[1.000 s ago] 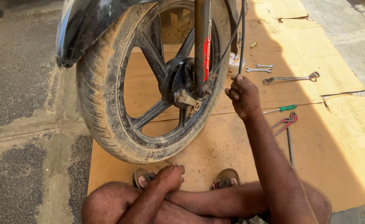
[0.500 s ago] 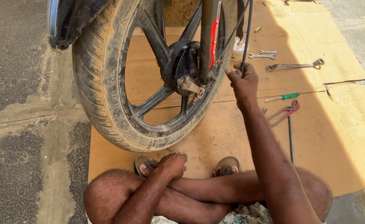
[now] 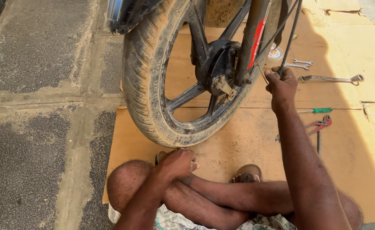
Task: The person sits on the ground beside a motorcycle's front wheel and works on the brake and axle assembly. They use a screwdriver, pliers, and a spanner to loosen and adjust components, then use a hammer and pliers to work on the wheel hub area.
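One right hand (image 3: 282, 83) grips cable (image 3: 290, 38) beside wheel (image 3: 153, 106).

one wheel (image 3: 170, 85), three wrenches (image 3: 330, 78), one screwdriver (image 3: 317, 110)

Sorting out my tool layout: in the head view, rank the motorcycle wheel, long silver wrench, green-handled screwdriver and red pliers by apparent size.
1. Motorcycle wheel, by far.
2. Long silver wrench.
3. Red pliers.
4. Green-handled screwdriver; its shaft is partly hidden by the arm, so these last two are unsure.

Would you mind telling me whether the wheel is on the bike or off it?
On. The wheel stands upright, its hub at the fork leg, tyre on the cardboard.
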